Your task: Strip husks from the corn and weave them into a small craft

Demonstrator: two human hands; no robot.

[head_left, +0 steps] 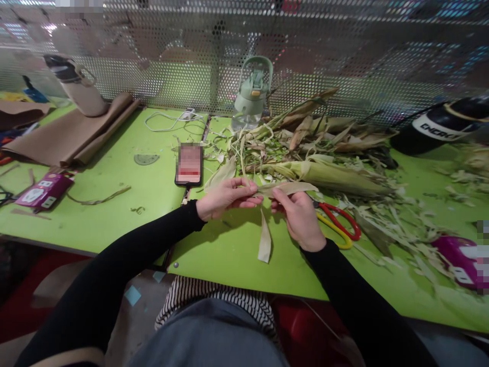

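My left hand (227, 198) pinches pale corn husk strips (265, 239) between thumb and fingers, over the front of the green table. Opposite it, my right hand (303, 220) grips the same husk, thumb on top; one end sticks out to the right and another hangs down below the fingers. How the strips join between my fingertips is hard to see. Scissors (340, 224) with red and yellow handles lie beside my right hand, partly hidden by it. Just behind my hands lies a green corn husk bundle (317, 173). A loose husk (222, 173) rests behind my left hand.
A heap of husk scraps (290, 135) spreads across the table (225, 255). Behind stand a green-lidded bottle (252, 94) and a perforated screen (171, 71). A phone (189, 164), protractor (146, 159) and brown paper (69, 132) lie left; a black bottle (439, 125) leans right.
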